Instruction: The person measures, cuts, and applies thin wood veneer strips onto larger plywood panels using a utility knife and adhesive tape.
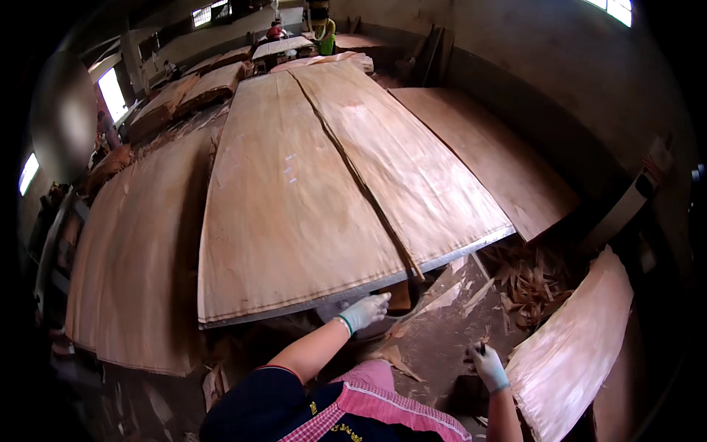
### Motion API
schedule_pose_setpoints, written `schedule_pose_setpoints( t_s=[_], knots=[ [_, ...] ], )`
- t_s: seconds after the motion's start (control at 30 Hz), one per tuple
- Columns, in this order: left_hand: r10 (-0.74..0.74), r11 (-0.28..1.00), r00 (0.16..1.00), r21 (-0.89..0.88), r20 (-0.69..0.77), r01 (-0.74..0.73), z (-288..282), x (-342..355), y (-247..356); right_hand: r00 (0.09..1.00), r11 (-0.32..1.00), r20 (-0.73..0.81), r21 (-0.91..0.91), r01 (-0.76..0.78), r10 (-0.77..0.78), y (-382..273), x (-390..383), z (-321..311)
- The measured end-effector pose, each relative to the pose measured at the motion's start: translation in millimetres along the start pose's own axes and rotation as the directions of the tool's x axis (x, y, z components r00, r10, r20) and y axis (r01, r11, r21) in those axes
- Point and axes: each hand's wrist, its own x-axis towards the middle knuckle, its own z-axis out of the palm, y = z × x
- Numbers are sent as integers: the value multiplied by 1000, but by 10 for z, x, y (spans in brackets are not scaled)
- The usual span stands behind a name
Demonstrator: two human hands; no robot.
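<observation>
Both my hands wear white work gloves. My left hand (366, 311) is just below the front edge of the large table, its fingers drawn together; what they hold, if anything, is too small to make out. Beside its fingertips a brown piece (400, 296) shows in a dark round tub (414, 308) under the table edge. My right hand (489, 367) is lower and to the right, closed around a small dark tool (482, 345) whose kind is unclear. Two wide wood veneer sheets (294, 199) lie on the table, with a dark narrow gap or strip (353, 169) running between them.
More veneer (140, 250) hangs in layers at the left. Another sheet (486, 151) lies beyond the table's right side. A pale curved sheet (578, 346) stands close to my right hand. Veneer scraps (534, 283) litter the floor. Another person (326, 37) stands at the far end.
</observation>
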Motion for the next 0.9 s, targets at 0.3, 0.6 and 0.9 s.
schedule_pose_setpoints(
  t_s=[0.3, 0.6, 0.9],
  knots=[
    [-66, 880, 939, -423, 337, 214, 773, 1282, 373, 997, 996, 80, 85, -32, 25, -605, 1995, 316],
    [-123, 926, 936, -302, 328, 228, 1058, 1962, 341, 996, 991, 56, 115, -73, 67, -882, 3311, 632],
    [37, 940, 999, -342, 39, -22, 1211, 1562, 562, 939, 858, 247, -399, 322, -237, -791, 3341, 843]
  ],
)
